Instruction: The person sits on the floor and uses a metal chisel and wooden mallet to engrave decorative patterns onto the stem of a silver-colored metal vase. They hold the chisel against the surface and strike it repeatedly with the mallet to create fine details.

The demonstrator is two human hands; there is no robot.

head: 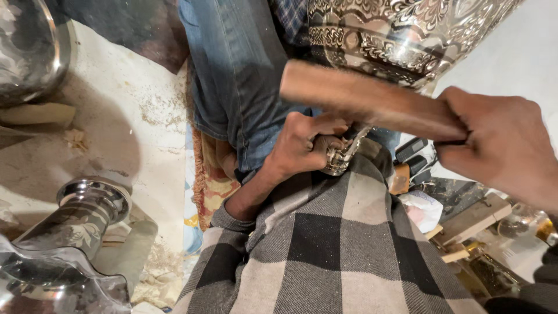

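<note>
The big shiny metal vase [401,35] with swirly leaf patterns lies tilted over the person's lap, at the top of the view. The left hand [302,145] is just under the vase. Its grip is clenched around the vase's narrow patterned neck [343,154], pressing it down on the grey and black checked cloth [325,244]. The right hand [503,145] is to the right of the vase. Its grip is clenched around one end of a brown wooden stick [366,99], which lies across the front of the vase and looks blurry.

Below and right of the vase sit small wooden blocks [471,221] and a crumpled white wrapper [424,209]. Far left of the vase, on the dusty floor [133,104], stands another shiny metal piece [87,215] with a round rim. A round silver pot [29,46] is in the top left corner
</note>
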